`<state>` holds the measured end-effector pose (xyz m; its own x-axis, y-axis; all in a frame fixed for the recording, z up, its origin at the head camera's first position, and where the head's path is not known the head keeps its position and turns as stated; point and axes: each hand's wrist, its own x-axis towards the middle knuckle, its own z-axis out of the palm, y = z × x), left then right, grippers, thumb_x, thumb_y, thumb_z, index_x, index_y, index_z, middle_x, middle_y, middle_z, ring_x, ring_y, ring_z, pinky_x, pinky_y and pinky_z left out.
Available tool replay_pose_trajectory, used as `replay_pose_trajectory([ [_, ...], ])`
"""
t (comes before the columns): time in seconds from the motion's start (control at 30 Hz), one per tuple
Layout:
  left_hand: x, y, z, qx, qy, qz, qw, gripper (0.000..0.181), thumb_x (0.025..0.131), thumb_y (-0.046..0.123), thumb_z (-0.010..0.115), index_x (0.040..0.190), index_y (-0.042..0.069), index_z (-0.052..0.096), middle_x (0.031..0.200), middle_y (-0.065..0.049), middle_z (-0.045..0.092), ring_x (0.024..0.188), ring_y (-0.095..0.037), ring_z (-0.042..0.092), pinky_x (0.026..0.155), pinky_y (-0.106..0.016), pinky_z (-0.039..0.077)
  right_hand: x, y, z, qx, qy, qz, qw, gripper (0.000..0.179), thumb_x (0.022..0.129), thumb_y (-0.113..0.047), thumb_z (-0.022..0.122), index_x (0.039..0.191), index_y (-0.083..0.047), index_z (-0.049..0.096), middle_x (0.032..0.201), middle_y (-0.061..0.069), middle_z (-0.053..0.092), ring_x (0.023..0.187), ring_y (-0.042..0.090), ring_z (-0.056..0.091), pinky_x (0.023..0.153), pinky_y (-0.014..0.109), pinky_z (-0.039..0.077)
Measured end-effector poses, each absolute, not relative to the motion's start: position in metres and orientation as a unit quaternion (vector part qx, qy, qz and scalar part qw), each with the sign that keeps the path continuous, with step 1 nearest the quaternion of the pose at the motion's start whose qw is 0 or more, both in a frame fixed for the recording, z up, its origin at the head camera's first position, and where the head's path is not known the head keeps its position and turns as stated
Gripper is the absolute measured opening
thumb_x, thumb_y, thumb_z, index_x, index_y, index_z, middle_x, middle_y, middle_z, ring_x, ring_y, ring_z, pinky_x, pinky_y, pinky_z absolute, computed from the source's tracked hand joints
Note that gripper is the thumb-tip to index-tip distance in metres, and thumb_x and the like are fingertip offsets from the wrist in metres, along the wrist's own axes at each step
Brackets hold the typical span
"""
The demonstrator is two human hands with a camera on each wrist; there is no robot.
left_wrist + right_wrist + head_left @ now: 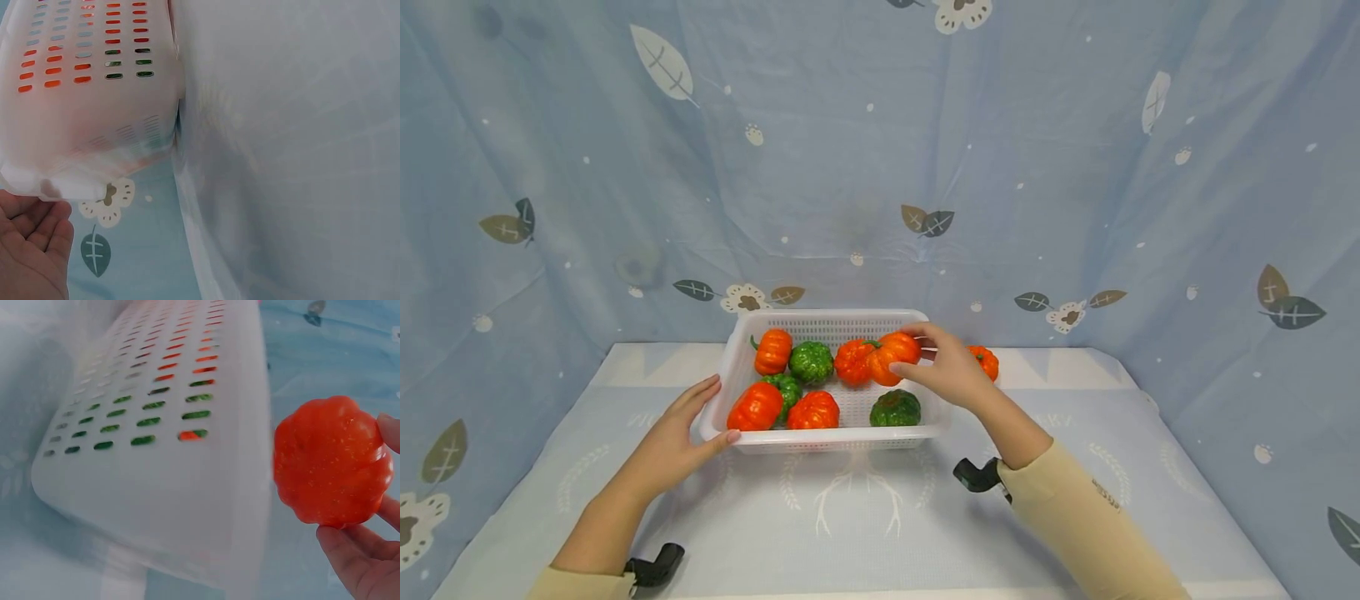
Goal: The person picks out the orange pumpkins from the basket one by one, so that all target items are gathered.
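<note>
My right hand (951, 367) holds an orange mini pumpkin (892, 358) with a green stem, over the right part of a white plastic basket (835, 437). In the right wrist view, thumb and fingertips grip the sides of this ribbed pumpkin (334, 461), beside the basket wall. My left hand (670, 446) rests against the basket's front left corner, its fingers fairly straight and its thumb at the rim. Inside lie several orange-red pumpkins, such as one at the front (814, 411), and several green ones, including a dark green pumpkin (895, 408).
Another orange pumpkin (983, 362) sits on the table to the right of the basket, partly behind my right hand. A pale patterned cloth covers the table (850, 533). Blue curtains (850, 167) with leaf prints hang close behind and at both sides.
</note>
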<state>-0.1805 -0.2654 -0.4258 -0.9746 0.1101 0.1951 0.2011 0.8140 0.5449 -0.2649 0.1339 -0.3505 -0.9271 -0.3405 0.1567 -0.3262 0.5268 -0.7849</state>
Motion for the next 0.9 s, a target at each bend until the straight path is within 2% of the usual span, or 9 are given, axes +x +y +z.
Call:
replay_pose_trajectory([
  [0.23,-0.180,-0.266,-0.427,-0.081,-0.950,-0.293,0.075,0.096,0.087,0.058,0.070,0.156,0.004,0.031,0.160,-0.019,0.028,0.138,-0.052,0.035,0.094,-0.076,0.037,-0.248,0.161,-0.340,-0.176,0.859,-0.480,-0.034,0.063,0.084,-0.035,0.083,0.136,-0.014,0.056,0.134,0.009,0.058,0.122,0.032,0.060,0.100,0.045,0.051],
  [0.53,-0.180,-0.266,-0.427,-0.088,-0.948,-0.295,0.080,0.095,0.087,0.056,0.070,0.156,0.003,0.031,0.160,-0.020,0.029,0.138,-0.051,0.035,0.096,-0.076,0.036,-0.239,0.193,-0.347,-0.166,0.843,-0.507,-0.063,0.065,0.085,-0.032,0.082,0.139,-0.010,0.052,0.137,0.014,0.055,0.124,0.035,0.059,0.089,0.040,0.058],
  [0.77,-0.180,-0.266,-0.427,-0.089,-0.946,-0.300,0.083,0.094,0.088,0.055,0.071,0.156,0.003,0.031,0.160,-0.020,0.029,0.138,-0.051,0.035,0.097,-0.076,0.035,-0.242,0.220,-0.362,-0.140,0.850,-0.494,-0.119,0.065,0.087,-0.026,0.081,0.138,-0.003,0.048,0.139,0.015,0.053,0.129,0.033,0.052,0.105,0.044,0.047],
  [0.9,-0.180,-0.266,-0.427,-0.089,-0.946,-0.300,0.083,0.094,0.088,0.055,0.070,0.156,0.003,0.031,0.160,-0.020,0.029,0.137,-0.052,0.036,0.096,-0.076,0.036,-0.247,0.235,-0.376,-0.110,0.850,-0.492,-0.154,0.067,0.087,-0.023,0.080,0.138,0.002,0.046,0.139,0.017,0.050,0.129,0.035,0.051,0.103,0.044,0.046],
])
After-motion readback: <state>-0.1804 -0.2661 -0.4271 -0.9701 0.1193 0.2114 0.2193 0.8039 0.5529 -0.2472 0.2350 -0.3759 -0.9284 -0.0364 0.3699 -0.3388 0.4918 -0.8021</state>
